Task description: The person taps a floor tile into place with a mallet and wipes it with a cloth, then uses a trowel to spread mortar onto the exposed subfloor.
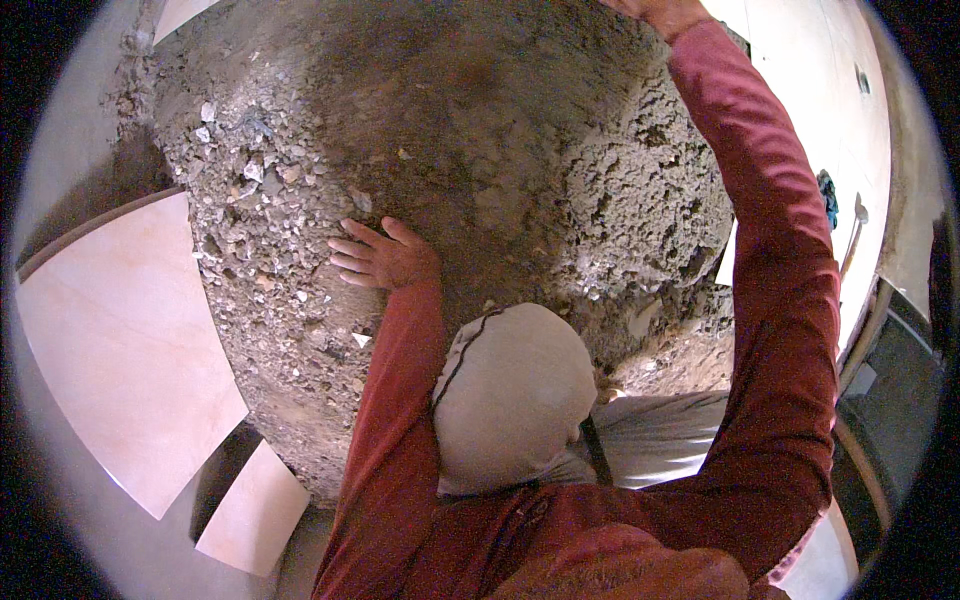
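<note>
My left hand (393, 258), fingers spread, rests at the edge of a strip of loose gravel and rubble (270, 210). Nothing is held in it. Smoothed grey-brown earth or mortar mix (450, 120) stretches away in front of it. My right arm reaches far forward, and my right hand (660, 12) is cut off by the upper edge of the picture, so its fingers and anything in them are hidden. Below that hand, beside the red sleeve, lies a lumpy grey patch of mortar-like mix (650, 180).
A large pale tile (130, 340) and a smaller one (256, 512) stand at the left. Along the right runs a pale tiled surface (800, 90) with a dark teal cloth (828, 198) and a long-handled tool (855, 235). My bent knee (515, 395) is between my arms.
</note>
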A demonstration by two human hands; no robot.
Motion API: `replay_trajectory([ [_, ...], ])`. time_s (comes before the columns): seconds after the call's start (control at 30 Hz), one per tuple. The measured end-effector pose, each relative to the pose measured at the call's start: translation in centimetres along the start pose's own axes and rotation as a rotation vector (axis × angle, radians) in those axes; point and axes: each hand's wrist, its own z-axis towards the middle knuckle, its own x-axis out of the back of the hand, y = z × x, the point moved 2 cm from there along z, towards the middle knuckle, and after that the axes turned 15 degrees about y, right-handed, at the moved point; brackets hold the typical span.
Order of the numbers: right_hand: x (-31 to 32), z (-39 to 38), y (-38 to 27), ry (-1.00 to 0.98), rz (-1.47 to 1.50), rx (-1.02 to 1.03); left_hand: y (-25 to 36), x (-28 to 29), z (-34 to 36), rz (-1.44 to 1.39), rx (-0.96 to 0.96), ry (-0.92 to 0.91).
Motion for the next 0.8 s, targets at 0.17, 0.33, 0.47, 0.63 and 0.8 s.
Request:
replay_trajectory([
  [0.17, -5.2, -1.4, 1.4, 0.067, -0.203, -0.064, 0.0, -0.5, -0.3, -0.033, 0.029, 0.093],
  [0.33, -6.5, -14.9, 13.7, 0.094, -0.345, 0.052, -0.2, -1.2, -0.6, 0.029, -0.065, 0.104],
  [0.47, -5.4, -25.3, 19.6, -0.12, -0.459, -0.089, -0.3, -1.5, -0.7, 0.12, -0.008, 0.033],
  [0.63, -3.0, -33.6, 24.1, -0.152, -0.221, -0.435, 0.1, -0.4, -0.9, 0.047, -0.03, 0.038],
  [0.8, 0.3, -31.2, 17.7, -0.297, 0.725, -1.227, -0.6, -0.3, -0.7, 0.075, -0.041, 0.013],
])
